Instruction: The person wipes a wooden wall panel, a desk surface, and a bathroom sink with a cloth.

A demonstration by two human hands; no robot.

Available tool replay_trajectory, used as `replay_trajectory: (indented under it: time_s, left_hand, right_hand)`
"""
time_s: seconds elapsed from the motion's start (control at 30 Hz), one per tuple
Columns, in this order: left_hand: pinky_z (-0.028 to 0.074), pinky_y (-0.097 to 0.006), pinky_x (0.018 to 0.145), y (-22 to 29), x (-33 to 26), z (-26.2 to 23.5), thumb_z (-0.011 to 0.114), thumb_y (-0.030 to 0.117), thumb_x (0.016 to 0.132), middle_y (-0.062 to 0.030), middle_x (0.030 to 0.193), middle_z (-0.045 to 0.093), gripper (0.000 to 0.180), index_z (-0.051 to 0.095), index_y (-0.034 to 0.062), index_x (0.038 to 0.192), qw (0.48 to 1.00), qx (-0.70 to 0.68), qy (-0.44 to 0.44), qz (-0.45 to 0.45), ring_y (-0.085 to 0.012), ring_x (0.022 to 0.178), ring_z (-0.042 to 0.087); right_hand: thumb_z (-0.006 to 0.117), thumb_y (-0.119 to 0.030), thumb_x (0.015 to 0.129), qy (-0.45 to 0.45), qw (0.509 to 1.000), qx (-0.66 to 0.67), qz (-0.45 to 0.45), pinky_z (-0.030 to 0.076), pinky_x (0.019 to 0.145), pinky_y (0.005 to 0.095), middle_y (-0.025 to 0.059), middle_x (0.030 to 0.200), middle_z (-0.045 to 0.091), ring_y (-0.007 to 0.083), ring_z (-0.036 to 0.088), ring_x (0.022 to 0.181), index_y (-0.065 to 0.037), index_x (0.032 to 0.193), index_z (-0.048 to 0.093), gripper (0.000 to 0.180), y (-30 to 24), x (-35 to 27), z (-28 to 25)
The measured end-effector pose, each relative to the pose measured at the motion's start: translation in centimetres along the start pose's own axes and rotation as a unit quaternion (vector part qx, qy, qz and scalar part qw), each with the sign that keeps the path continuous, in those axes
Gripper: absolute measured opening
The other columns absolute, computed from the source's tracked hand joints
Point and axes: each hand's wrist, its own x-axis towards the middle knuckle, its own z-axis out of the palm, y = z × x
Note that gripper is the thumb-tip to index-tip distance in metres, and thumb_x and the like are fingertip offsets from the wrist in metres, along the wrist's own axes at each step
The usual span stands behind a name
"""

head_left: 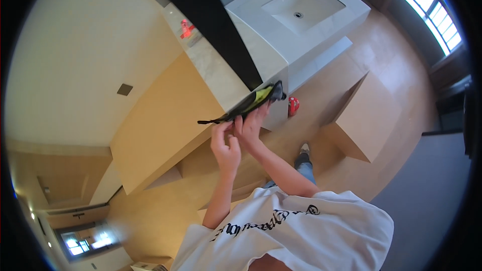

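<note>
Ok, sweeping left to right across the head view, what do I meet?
Dark square plate → bright red object → left hand → right hand → red round object → wooden block → window. The black-and-yellow item overlaps both hands.

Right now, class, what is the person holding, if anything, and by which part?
A flat black and yellow-green pouch-like thing, held along its near edge by the right hand; the left hand is at that edge farther left, its grip unclear.
</note>
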Motion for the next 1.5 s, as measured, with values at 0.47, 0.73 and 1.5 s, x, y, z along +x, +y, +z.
replay_trajectory:
  time_s: [0.47,0.73,1.5]
  left_hand:
    - [0.020,-0.041,0.117,3.7,14.3,3.4,0.040,0.029,0.103,-0.0212,0.153,0.025,0.060,0.022,-0.0075,0.146,0.959,-0.125,-0.058,0.246,-0.0310,0.143,0.025]
    - [0.013,-0.039,0.116,3.0,13.3,3.5,0.066,0.023,0.090,-0.0213,0.151,0.022,0.085,0.011,-0.0049,0.149,0.976,-0.072,-0.065,0.196,-0.0279,0.142,0.021]
    - [0.020,-0.036,0.115,1.6,14.0,2.1,0.068,0.032,0.091,-0.0157,0.152,0.029,0.086,0.016,-0.0017,0.152,0.984,-0.113,-0.073,0.114,-0.0235,0.139,0.029]
  right_hand:
    - [0.057,-0.012,0.084,0.066,0.992,0.041,0.099,0.016,0.112,0.0621,0.0367,0.140,0.033,0.0519,0.026,0.135,0.014,0.126,0.042,0.052,-2.2,1.4,1.2]
    - [0.058,-0.011,0.083,0.100,0.992,0.052,0.060,0.019,0.111,0.0608,0.0246,0.136,0.044,0.0476,0.035,0.130,0.004,0.113,0.055,0.033,-3.1,3.0,0.6]
    - [0.048,-0.011,0.080,0.271,0.948,0.098,0.137,0.016,0.112,0.0588,0.0263,0.151,0.027,0.0446,0.026,0.139,-0.002,0.137,0.040,0.058,3.5,11.4,-0.7]
